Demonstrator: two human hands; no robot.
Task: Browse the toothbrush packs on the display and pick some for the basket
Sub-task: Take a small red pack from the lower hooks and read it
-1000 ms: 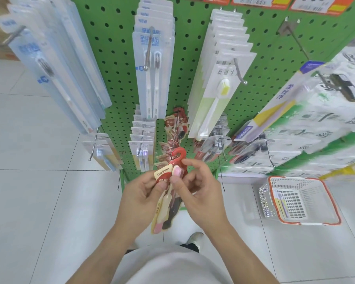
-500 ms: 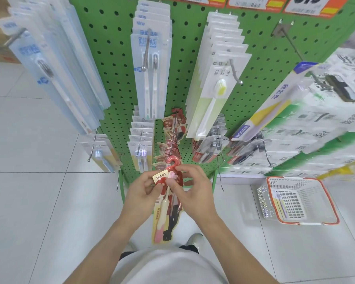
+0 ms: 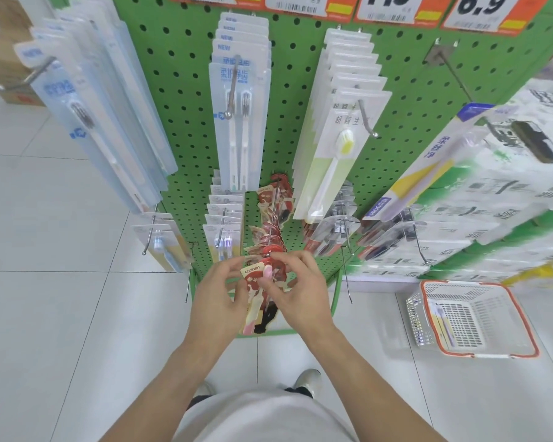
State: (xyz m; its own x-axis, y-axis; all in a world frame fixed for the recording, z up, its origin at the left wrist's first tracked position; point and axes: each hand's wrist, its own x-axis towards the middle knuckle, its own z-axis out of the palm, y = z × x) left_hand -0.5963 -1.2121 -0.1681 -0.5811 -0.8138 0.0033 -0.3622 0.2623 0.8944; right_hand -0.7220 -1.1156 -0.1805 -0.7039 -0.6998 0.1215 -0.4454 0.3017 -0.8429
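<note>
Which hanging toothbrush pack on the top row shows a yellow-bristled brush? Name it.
The white-and-pale-green pack on the third hook from the left. Its single brush has yellow bristles; the blue-lettered twin pack beside it holds two dark-bristled brushes.

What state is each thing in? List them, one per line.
Left hand: pinching the red pack.
Right hand: pinching the same pack.
Red pack: held at the hook's tip.
Basket: on the floor, upright, one pack inside.
Yellow-brush packs: hanging in a row.

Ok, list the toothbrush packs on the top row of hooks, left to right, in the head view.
Pale blue packs with a dark-bristled brush → twin-brush packs marked NEW → white packs with a yellow-bristled brush → blue-topped pack with a yellow handle.
</note>
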